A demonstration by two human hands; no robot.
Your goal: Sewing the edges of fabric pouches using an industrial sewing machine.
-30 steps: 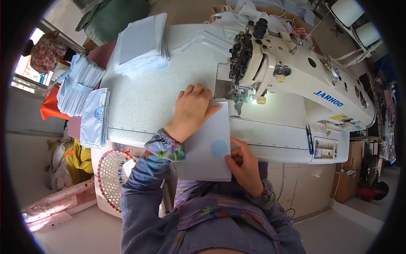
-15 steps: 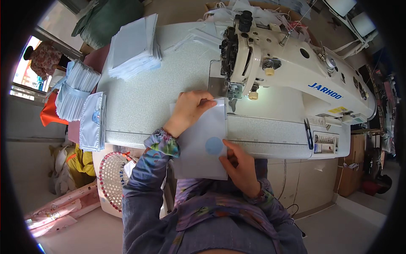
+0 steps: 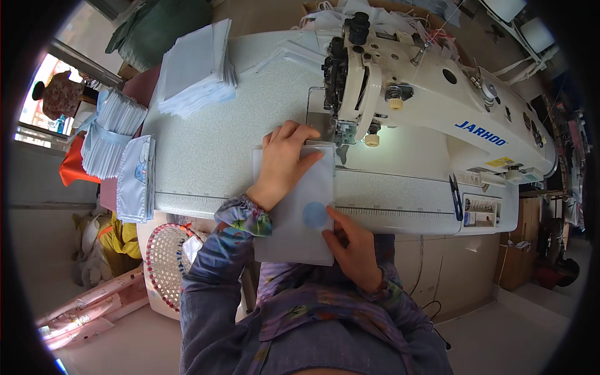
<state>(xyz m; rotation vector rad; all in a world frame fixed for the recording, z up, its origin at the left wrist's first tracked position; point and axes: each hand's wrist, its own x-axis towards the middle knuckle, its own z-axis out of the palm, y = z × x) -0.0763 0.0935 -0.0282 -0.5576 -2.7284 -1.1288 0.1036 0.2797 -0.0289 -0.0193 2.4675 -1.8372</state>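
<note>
A pale, rectangular fabric piece (image 3: 294,240) with a light-blue circle hangs over the sewing table's front edge, its upper part lying on the tabletop. My left hand (image 3: 284,159) rests across its upper end, thumb on the cloth and fingers stretched beyond the top edge, thumb and fingers apart. At the lower right edge, my right hand (image 3: 357,247) grips the fabric, with thumb and forefinger by the blue circle. Just past the fabric's top right corner is the presser foot (image 3: 342,154) of a white sewing machine (image 3: 431,94), its lamp lit.
A stack of pale fabric pieces (image 3: 194,69) lies at the back left. Tied bundles (image 3: 115,134) and printed pouches (image 3: 134,178) sit at the table's left end. Thread snips (image 3: 456,197) and a small parts tray (image 3: 481,211) are at right. A woven basket (image 3: 167,265) stands below left.
My left hand has opened from its pinch at the fabric's top edge, with the fingers lifting away from the thumb. My right hand and the fabric have barely moved.
</note>
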